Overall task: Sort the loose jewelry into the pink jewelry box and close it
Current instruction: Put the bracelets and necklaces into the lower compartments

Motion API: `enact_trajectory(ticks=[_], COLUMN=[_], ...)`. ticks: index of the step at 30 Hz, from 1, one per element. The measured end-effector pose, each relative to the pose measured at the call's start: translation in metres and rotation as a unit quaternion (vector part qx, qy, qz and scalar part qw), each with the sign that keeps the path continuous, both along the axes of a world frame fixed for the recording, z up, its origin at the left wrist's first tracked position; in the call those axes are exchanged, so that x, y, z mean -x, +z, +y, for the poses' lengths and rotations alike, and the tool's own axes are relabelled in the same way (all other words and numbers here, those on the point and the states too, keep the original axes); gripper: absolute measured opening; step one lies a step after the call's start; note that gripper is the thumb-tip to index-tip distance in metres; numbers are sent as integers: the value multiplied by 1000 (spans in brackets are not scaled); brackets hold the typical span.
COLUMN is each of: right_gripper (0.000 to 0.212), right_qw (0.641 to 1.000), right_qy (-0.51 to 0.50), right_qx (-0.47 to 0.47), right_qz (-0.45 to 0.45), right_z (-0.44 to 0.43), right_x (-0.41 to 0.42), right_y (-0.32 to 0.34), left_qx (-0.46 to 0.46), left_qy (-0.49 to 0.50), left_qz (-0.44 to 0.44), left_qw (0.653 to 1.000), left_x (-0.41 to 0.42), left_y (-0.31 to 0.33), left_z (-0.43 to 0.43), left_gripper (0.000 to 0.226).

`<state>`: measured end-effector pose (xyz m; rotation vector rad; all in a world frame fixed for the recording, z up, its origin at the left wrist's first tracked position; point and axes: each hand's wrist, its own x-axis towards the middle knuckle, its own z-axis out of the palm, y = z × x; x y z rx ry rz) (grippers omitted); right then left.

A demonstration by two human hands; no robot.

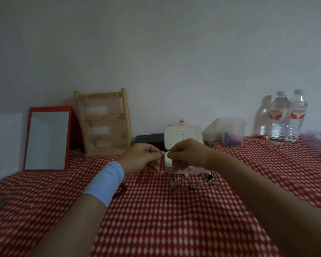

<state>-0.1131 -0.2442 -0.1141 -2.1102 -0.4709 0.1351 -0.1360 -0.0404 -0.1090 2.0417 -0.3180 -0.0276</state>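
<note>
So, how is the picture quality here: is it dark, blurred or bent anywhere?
Head view: dim, flat light with soft shadows and no glare. The wide lens bends the edges, so the table bulges. The left hand and right hand are slightly soft, and the small bracelet they pinch is too blurred to make out. The loose jewelry is a fuzzy scatter.

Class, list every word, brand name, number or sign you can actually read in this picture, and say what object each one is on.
No text here can be read.
The water bottles: red and white labels carry print, but it is too blurred to read.
The jewelry box: its open lid shows only rows of small holes, no writing.
The mirror and the wooden rack: no writing visible.
</note>
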Motion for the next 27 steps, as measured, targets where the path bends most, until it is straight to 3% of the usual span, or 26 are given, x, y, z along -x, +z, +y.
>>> enact_trajectory(ticks=[2, 4, 7, 11, 14, 18, 22, 27], right_gripper=[15, 15, 19, 22, 19, 12, 12, 15], right_qw=[999, 999, 992, 968, 969, 972, 969, 963], right_qy=[15, 33, 69, 114, 86, 47, 22, -6], right_qx=[-20, -9, 96, 224, 222, 203, 232, 261], right_qz=[21, 38, 37, 6, -70, -107, -83, -73], right_z=[8, 20, 41, 65, 61, 32, 0, -49], right_x=[2, 4, 4, -1, -7, -11, -13, -8], right_y=[1, 0, -9, -21, -13, 8, 10, 2], left_qx=[-23, -117, -286, -418, -429, -392, -334, -346], left_qy=[3, -6, -19, -13, 6, 2, -54, -119], left_qz=[21, 43, 66, 81, 44, -24, -71, -78], left_qw=[1000, 992, 956, 905, 902, 920, 938, 927], left_x=[1, 3, 8, 9, 6, 1, -1, 0], left_y=[2, 2, 0, -11, -13, -7, -9, -23], left_z=[12, 25, 43, 50, 50, 40, 1, -47], left_gripper=[10, 17, 18, 21, 26, 18, 16, 26])
